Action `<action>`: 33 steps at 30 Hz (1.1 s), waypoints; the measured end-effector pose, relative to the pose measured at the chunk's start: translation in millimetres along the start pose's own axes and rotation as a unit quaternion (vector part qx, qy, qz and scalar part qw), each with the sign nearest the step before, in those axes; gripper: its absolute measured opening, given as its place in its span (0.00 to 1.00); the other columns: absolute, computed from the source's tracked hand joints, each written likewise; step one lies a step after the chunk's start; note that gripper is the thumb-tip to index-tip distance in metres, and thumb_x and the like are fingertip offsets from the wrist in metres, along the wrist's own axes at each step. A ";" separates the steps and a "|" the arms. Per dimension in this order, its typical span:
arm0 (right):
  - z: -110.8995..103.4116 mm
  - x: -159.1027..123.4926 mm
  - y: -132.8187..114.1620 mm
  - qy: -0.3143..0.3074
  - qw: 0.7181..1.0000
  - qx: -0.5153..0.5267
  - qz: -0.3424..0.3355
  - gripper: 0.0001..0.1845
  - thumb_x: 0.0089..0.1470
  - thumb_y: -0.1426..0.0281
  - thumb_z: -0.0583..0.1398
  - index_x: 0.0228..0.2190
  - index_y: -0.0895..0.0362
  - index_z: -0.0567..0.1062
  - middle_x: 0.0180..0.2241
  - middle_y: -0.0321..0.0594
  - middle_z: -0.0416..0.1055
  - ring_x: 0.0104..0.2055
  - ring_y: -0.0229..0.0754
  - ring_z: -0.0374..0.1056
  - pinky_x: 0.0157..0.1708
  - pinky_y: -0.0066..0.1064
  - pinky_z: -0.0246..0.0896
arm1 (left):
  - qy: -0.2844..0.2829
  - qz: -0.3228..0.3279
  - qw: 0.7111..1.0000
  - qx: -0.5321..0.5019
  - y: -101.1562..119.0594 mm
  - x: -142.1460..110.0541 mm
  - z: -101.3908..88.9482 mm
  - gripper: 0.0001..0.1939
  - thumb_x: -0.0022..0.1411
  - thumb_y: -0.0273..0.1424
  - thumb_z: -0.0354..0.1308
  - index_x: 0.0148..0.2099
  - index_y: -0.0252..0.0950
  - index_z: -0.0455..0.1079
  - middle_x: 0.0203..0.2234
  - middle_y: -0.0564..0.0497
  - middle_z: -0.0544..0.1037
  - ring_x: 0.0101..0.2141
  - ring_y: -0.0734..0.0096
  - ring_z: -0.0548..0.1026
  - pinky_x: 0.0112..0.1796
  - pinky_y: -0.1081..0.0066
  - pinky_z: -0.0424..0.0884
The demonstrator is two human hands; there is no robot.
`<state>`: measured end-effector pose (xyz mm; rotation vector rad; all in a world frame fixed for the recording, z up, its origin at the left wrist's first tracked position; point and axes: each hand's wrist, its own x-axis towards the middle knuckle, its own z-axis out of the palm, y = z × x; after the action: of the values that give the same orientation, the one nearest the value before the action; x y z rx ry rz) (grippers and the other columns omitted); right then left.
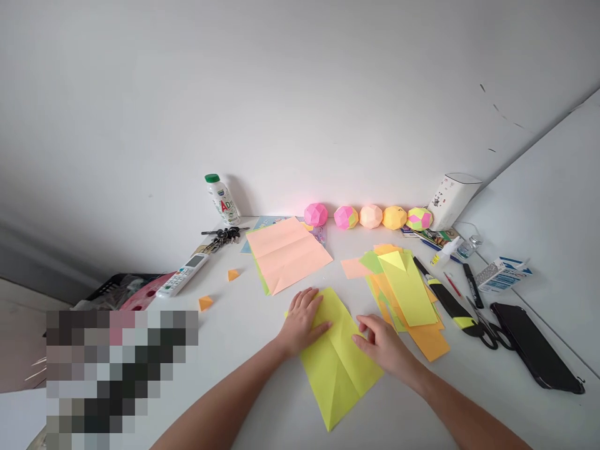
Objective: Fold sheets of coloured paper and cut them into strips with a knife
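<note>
A yellow-green sheet of paper (335,369) with crossing fold creases lies turned at an angle on the white table. My left hand (304,322) rests flat on its upper left part, fingers spread. Over the sheet's right edge is my right hand (382,344), its thumb and forefinger apart and the other fingers curled, with nothing seen between them. Beyond the left hand lies a creased peach sheet (290,253), with a green sheet's edge showing under it. To the right of the sheet is a loose pile of yellow, green and orange paper strips (407,287).
Several faceted paper balls (371,216) line the wall. On the left are a bottle (224,203), keys (227,236), a remote control (184,275) and small orange paper pieces (205,303). A utility knife (447,300), scissors (490,331), a marker (472,285) and a phone (537,347) lie right.
</note>
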<state>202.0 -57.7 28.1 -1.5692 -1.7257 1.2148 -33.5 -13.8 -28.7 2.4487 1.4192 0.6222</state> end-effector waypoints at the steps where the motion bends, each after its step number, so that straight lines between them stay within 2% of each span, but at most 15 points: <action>1: -2.1 1.0 -0.6 -0.012 0.999 0.030 0.029 0.14 0.47 0.60 0.62 0.34 0.55 0.70 0.32 0.35 0.64 0.23 0.34 0.56 0.25 0.30 0.59 | -0.009 -0.004 1.000 -0.008 -0.5 -0.4 -0.7 0.34 0.61 0.49 0.53 0.63 0.36 0.56 0.61 0.38 0.59 0.63 0.49 0.53 0.60 0.46 0.50; 4: -11.5 6.2 1.0 -0.051 0.991 0.086 0.089 0.22 0.49 0.56 0.60 0.43 0.55 0.67 0.30 0.33 0.65 0.19 0.31 0.55 0.15 0.26 0.51 | -0.061 0.004 0.998 -0.021 -1.8 -1.2 -4.5 0.46 0.52 0.51 0.61 0.66 0.37 0.50 0.64 0.38 0.53 0.64 0.45 0.47 0.61 0.44 0.45; 7: -16.7 11.3 4.1 -0.090 0.977 0.142 0.132 0.27 0.49 0.55 0.60 0.48 0.56 0.64 0.26 0.31 0.66 0.15 0.29 0.53 0.12 0.24 0.45 | -0.097 0.006 0.995 -0.024 -2.3 -1.2 -7.3 0.52 0.49 0.53 0.63 0.68 0.35 0.46 0.66 0.37 0.49 0.65 0.43 0.43 0.62 0.44 0.41; 10: -16.6 13.8 5.0 -0.132 0.964 0.180 0.143 0.22 0.48 0.53 0.60 0.38 0.56 0.68 0.21 0.28 0.64 0.14 0.29 0.51 0.11 0.24 0.42 | -0.101 0.004 0.995 -0.027 -3.4 -0.6 -6.9 0.53 0.50 0.57 0.60 0.68 0.35 0.46 0.66 0.36 0.48 0.65 0.43 0.42 0.61 0.43 0.40; 13: -17.3 14.0 3.8 -0.163 0.957 0.195 0.138 0.21 0.48 0.49 0.60 0.27 0.54 0.66 0.16 0.25 0.58 0.12 0.28 0.47 0.09 0.24 0.37 | -0.095 0.011 0.995 -0.034 -4.8 -0.2 -4.9 0.53 0.50 0.58 0.59 0.68 0.35 0.45 0.66 0.35 0.48 0.65 0.41 0.42 0.61 0.43 0.40; 16: -20.3 12.0 1.1 -0.163 0.960 0.194 0.120 0.23 0.49 0.47 0.60 0.24 0.54 0.64 0.14 0.22 0.50 0.12 0.27 0.41 0.11 0.24 0.33 | -0.070 0.016 0.996 -0.056 -3.1 -0.4 -4.2 0.56 0.49 0.56 0.61 0.69 0.36 0.39 0.65 0.34 0.48 0.64 0.39 0.44 0.61 0.41 0.40; 18: -20.7 9.4 -2.3 -0.152 0.965 0.192 0.096 0.23 0.49 0.47 0.60 0.26 0.55 0.68 0.16 0.23 0.50 0.14 0.28 0.44 0.13 0.23 0.39 | -0.047 0.013 0.995 -0.084 0.6 -1.1 -4.2 0.59 0.49 0.54 0.63 0.70 0.38 0.33 0.65 0.34 0.47 0.64 0.38 0.44 0.60 0.40 0.40; 20: -17.8 5.8 -6.2 -0.143 0.971 0.186 0.046 0.25 0.51 0.46 0.58 0.30 0.56 0.72 0.20 0.27 0.57 0.20 0.30 0.53 0.19 0.24 0.51 | -0.016 -0.005 0.992 -0.125 4.7 -2.2 -3.2 0.60 0.49 0.50 0.65 0.70 0.39 0.29 0.66 0.35 0.44 0.64 0.39 0.43 0.60 0.40 0.43; 22: -11.4 1.5 -9.3 -0.131 0.978 0.153 -0.047 0.26 0.55 0.46 0.55 0.36 0.56 0.75 0.30 0.36 0.67 0.31 0.37 0.64 0.31 0.30 0.62 | 0.024 -0.030 0.982 -0.184 6.9 -3.0 -0.4 0.56 0.53 0.44 0.64 0.70 0.40 0.28 0.66 0.36 0.41 0.65 0.42 0.40 0.60 0.43 0.46; 23: -7.4 -0.7 -10.1 -0.123 0.979 0.121 -0.104 0.26 0.57 0.47 0.53 0.39 0.56 0.75 0.37 0.41 0.69 0.38 0.41 0.66 0.38 0.34 0.64 | 0.047 -0.042 0.973 -0.220 6.9 -3.0 1.6 0.53 0.55 0.40 0.62 0.70 0.40 0.29 0.66 0.37 0.41 0.65 0.45 0.40 0.61 0.45 0.47; 25: 0.8 -4.8 -10.4 -0.114 0.971 0.029 -0.209 0.25 0.59 0.51 0.53 0.46 0.56 0.74 0.49 0.48 0.67 0.51 0.48 0.63 0.49 0.40 0.61 | 0.094 -0.075 0.943 -0.309 4.7 -1.4 5.5 0.47 0.57 0.35 0.59 0.69 0.42 0.34 0.66 0.40 0.44 0.66 0.50 0.43 0.61 0.49 0.49; 27: 7.7 -8.1 -9.4 -0.120 0.953 -0.079 -0.267 0.26 0.58 0.52 0.54 0.50 0.57 0.71 0.56 0.52 0.63 0.59 0.51 0.57 0.56 0.45 0.55 | 0.137 -0.131 0.891 -0.412 1.3 2.4 7.0 0.43 0.55 0.32 0.59 0.67 0.43 0.41 0.65 0.41 0.49 0.64 0.53 0.49 0.60 0.51 0.52; 30: 13.6 -11.0 -8.9 -0.142 0.920 -0.206 -0.302 0.32 0.57 0.51 0.55 0.53 0.61 0.69 0.60 0.56 0.59 0.63 0.55 0.51 0.60 0.50 0.50 | 0.181 -0.211 0.789 -0.548 -2.4 10.5 2.1 0.34 0.50 0.29 0.61 0.60 0.41 0.58 0.60 0.42 0.61 0.61 0.55 0.59 0.59 0.54 0.56; 33: 15.4 -12.1 -12.1 -0.169 0.899 -0.262 -0.308 0.34 0.59 0.52 0.53 0.57 0.63 0.65 0.62 0.56 0.56 0.65 0.55 0.48 0.62 0.50 0.45 | 0.217 -0.246 0.691 -0.644 -3.6 17.3 -7.2 0.20 0.49 0.27 0.60 0.48 0.37 0.69 0.50 0.42 0.72 0.55 0.58 0.68 0.58 0.56 0.59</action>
<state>185.5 -72.8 33.6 -0.9266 -2.6746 0.7498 -32.1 3.0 -19.7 0.7867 1.0123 1.4372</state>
